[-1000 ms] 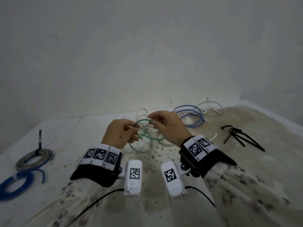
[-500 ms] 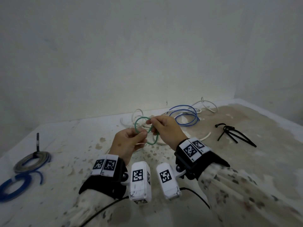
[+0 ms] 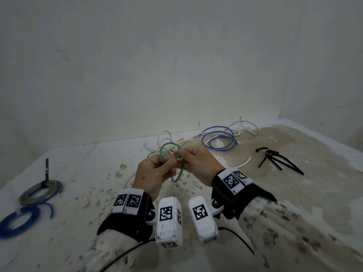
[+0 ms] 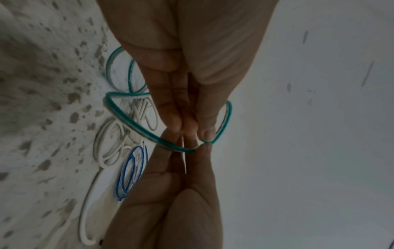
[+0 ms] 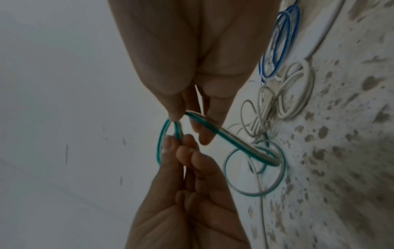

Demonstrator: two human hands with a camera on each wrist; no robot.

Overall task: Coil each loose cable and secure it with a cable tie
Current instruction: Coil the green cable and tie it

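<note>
Stained white table point(image 3: 294, 193) against a bare wall. Green cable point(image 3: 170, 149): lifted above the table, before the white cable tangle point(image 3: 167, 137); left hand point(image 3: 155, 173) and right hand point(image 3: 198, 163) each pinch it, fingers narrow, likely keeping loops together. Black cable ties point(image 3: 275, 160): right of tangle, presumably ready.

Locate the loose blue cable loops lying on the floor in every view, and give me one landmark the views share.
Head: the blue cable loops lie right of centre near the wall, beyond the right hand.
Left wrist: lower left of centre, beside the right hand's palm.
Right wrist: top right, beside the hand.
Shared landmark: the white cable tangle next to the loops.
</note>
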